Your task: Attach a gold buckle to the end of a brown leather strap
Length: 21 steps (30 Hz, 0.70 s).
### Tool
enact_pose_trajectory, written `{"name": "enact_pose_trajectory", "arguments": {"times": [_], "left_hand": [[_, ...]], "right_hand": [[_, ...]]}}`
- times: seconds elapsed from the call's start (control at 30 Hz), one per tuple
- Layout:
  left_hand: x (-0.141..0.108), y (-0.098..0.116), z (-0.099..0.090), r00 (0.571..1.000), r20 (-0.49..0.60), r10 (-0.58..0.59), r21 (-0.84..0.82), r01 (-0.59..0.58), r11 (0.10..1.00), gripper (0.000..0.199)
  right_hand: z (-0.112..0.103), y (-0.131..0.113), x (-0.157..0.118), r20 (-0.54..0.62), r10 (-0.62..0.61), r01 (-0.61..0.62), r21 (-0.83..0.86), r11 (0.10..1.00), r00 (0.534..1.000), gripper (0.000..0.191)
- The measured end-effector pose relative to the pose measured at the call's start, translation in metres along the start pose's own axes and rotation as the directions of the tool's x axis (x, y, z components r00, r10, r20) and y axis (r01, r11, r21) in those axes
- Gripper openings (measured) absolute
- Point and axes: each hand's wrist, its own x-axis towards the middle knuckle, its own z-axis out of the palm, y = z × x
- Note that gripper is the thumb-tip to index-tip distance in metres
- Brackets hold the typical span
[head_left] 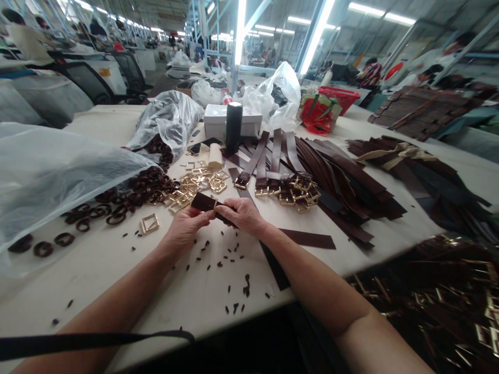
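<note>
Both hands meet over the table around one dark brown leather strap [203, 202], which has a gold buckle [214, 203] on it. My left hand [186, 224] pinches the strap's near left part between thumb and fingers. On the right side, my right hand [240, 214] is closed on the strap just beside the buckle. The strap's long tail [312, 239] seems to emerge on the right, behind my right forearm. Loose gold buckles [198, 179] lie just beyond the hands, and a single gold buckle [150, 223] rests to the left.
Brown leather loops [117, 214] spill from a plastic bag at left. Brown straps [331, 166], some with buckles, are piled at right. A black cylinder [234, 127] stands before a white box [212, 122]. Small dark bits [230, 252] dot the pale table [156, 296]. People sit in the background.
</note>
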Motion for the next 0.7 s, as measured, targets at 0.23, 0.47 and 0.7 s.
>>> {"name": "enact_pose_trajectory", "arguments": {"times": [0.23, 0.47, 0.7], "left_hand": [[-0.004, 0.006, 0.006, 0.998, -0.027, 0.058, -0.154, -0.062, 0.986, 0.048], [-0.001, -0.006, 0.008, 0.994, 0.106, 0.030, -0.134, -0.016, 0.991, 0.038], [-0.001, -0.004, -0.002, 0.991, 0.113, 0.075, 0.050, -0.081, 0.995, 0.038]], "right_hand": [[-0.001, 0.001, 0.002, -0.006, -0.011, 0.011, -0.039, 0.999, 1.000, 0.043], [-0.001, 0.004, 0.001, 0.025, -0.013, 0.013, 0.014, 1.000, 1.000, 0.036], [0.000, 0.006, 0.002, 0.016, 0.017, -0.018, 0.055, 0.998, 1.000, 0.037]]}}
